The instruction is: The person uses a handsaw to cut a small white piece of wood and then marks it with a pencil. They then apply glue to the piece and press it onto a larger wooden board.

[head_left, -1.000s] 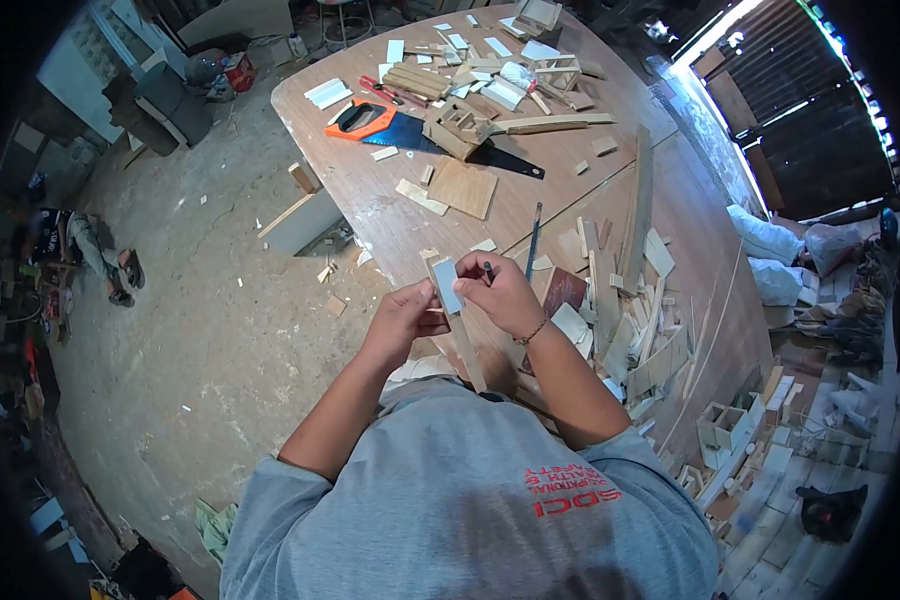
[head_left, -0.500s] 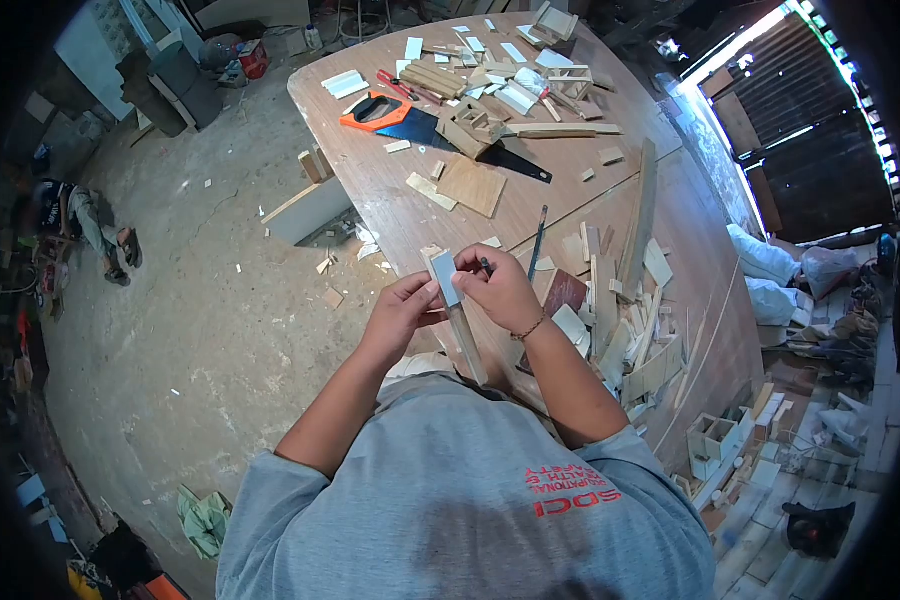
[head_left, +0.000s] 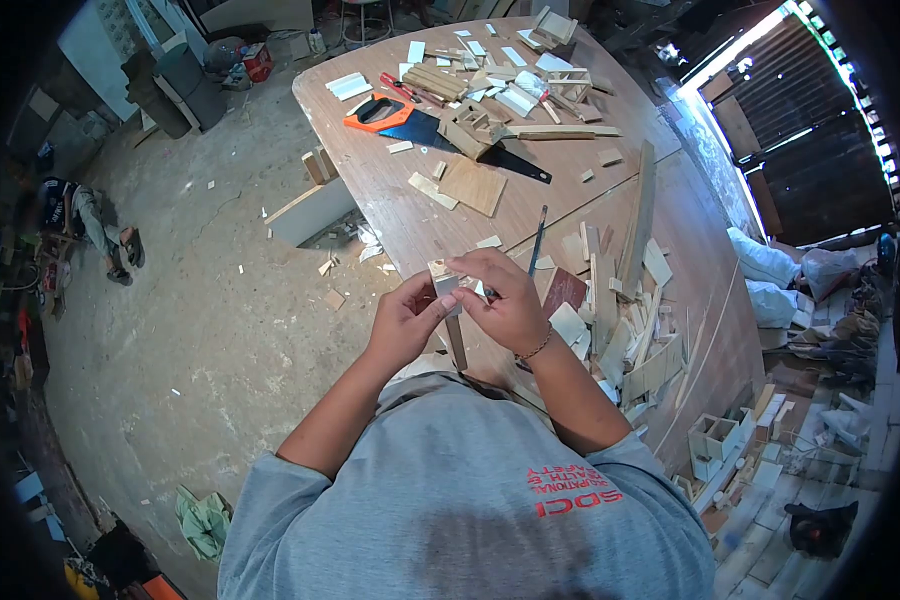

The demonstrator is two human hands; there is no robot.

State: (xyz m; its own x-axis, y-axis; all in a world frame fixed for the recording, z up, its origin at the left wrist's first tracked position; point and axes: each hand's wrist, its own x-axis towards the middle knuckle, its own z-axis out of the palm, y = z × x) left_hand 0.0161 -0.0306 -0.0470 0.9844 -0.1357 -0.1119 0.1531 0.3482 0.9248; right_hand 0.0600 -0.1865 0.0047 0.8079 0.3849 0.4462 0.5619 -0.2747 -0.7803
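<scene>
Both my hands meet in front of my shirt around a small wooden assembly [head_left: 448,286], a narrow strip with a whitish block at its upper end. My left hand [head_left: 405,318] grips the block's left side, thumb pressed on its face. My right hand [head_left: 507,303] pinches the other side, its thumb on the face and its index finger over the top end. A short dark thing, perhaps a pencil, shows between the right fingers. The strip's lower end [head_left: 457,350] points down toward my shirt. Much of the block is hidden by my fingers.
On the wooden table [head_left: 370,170] lie a handsaw [head_left: 410,125] with an orange handle, a flat plywood square [head_left: 472,187], a pencil [head_left: 539,240] and many wood offcuts [head_left: 610,320]. A person [head_left: 95,225] sits at the far left. Bags [head_left: 770,275] stand at the right.
The assembly has been tilted, so its top end now shows and its white face looks shorter. My right index finger has moved over the top; the strip's lower end has shifted up and left.
</scene>
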